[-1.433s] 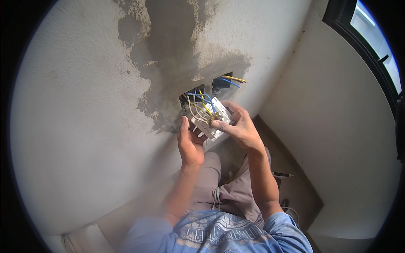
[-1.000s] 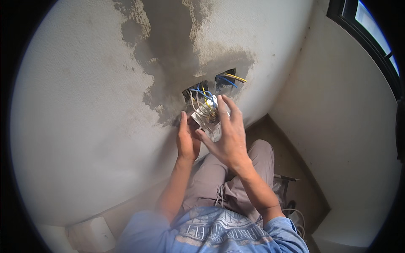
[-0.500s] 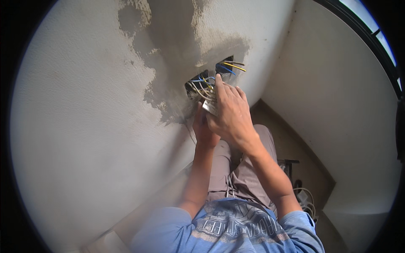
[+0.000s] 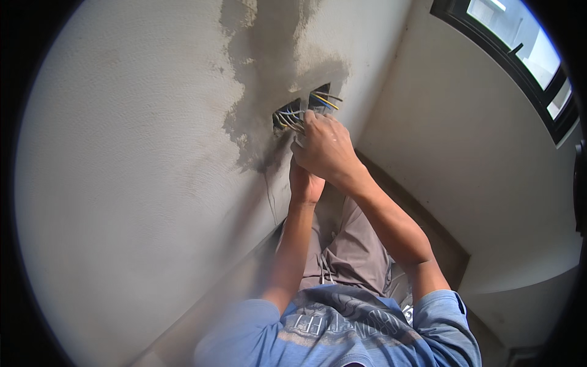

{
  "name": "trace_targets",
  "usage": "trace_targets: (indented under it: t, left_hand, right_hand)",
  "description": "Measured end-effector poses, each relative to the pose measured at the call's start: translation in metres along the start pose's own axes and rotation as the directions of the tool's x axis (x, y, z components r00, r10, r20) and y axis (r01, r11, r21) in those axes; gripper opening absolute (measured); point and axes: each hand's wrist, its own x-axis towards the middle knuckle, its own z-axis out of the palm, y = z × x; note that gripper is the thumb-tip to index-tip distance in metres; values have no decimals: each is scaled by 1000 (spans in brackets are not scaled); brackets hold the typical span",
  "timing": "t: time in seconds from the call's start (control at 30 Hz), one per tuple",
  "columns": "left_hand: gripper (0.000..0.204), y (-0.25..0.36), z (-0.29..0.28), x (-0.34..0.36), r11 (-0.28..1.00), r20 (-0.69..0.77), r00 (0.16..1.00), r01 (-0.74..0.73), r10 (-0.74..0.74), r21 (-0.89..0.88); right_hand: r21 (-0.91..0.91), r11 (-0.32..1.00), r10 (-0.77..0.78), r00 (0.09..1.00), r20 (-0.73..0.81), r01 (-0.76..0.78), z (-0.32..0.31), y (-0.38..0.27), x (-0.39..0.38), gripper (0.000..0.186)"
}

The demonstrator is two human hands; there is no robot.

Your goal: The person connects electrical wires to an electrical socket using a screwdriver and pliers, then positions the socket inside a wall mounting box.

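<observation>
My right hand (image 4: 329, 147) is closed just in front of the wall, fingers bent in beside the left wall box (image 4: 279, 127). Several wires (image 4: 291, 120), grey, blue and yellow, come out of that box and run in behind its fingers. Below it, my left hand (image 4: 306, 184) is raised and closed, with its fingertips covered by my right hand. What both hands hold between them is hidden. A second box (image 4: 318, 89) sits up and to the right, with loose blue, yellow and dark wires (image 4: 330, 103) sticking out of it.
Darker, rough plaster (image 4: 260, 73) surrounds the boxes on the pale wall (image 4: 140, 153). Another wall (image 4: 465, 159) meets it at a corner on the right, with a dark-framed window (image 4: 538, 88) in it. My bent legs (image 4: 351, 257) are below my hands.
The view has shifted, bringing more of the window in. My right hand's fingers have curled in, and the white plate seen between my hands is now covered.
</observation>
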Motion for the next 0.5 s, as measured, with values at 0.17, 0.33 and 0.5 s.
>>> trace_targets:
  t: [0.17,0.33,0.5]
  left_hand:
    - [45,6,22,-15,985,-113,992,-42,62,170]
    - [37,8,50,-26,947,-305,919,-163,248,277]
    - [39,3,63,-33,848,-257,873,-268,414,458]
  right_hand:
    - [320,947,-129,944,304,26,-34,39,25,42]
    - [381,923,-167,837,522,-53,-47,49,49,51]
    - [559,796,-138,831,539,-231,-48,66,46,55]
